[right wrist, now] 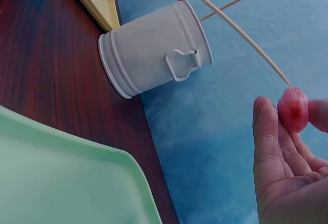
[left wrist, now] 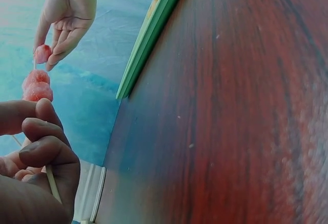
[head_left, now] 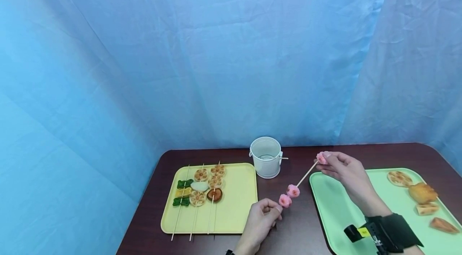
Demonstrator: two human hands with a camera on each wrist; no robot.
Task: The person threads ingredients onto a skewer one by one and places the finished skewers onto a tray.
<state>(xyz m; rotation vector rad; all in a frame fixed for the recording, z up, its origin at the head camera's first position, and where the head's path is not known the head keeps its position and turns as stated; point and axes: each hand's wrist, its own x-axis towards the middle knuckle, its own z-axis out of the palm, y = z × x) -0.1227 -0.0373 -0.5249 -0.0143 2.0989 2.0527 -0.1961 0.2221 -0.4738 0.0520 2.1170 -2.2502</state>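
Note:
My left hand (head_left: pixel 260 219) grips a wooden skewer (head_left: pixel 306 174) near its lower end, and part of the stick shows below the fingers in the left wrist view. Two pink balls (head_left: pixel 293 191) sit together on the skewer just above that hand. At the skewer's upper end my right hand (head_left: pixel 348 173) pinches a third pink ball (right wrist: pixel 293 109) between thumb and fingers. The stick's tip meets that ball; how deep it goes in is hidden. A bare stretch of stick lies between this ball and the lower two.
A yellow tray (head_left: pixel 238 207) at left bears several loaded skewers. Behind stands a white bucket (head_left: pixel 266 166) with a stick leaning over its rim. On the right, a green tray (head_left: pixel 332 215) holds a lotus slice (head_left: pixel 399 178) and several brownish food pieces (head_left: pixel 423 193). A blue curtain backs the table.

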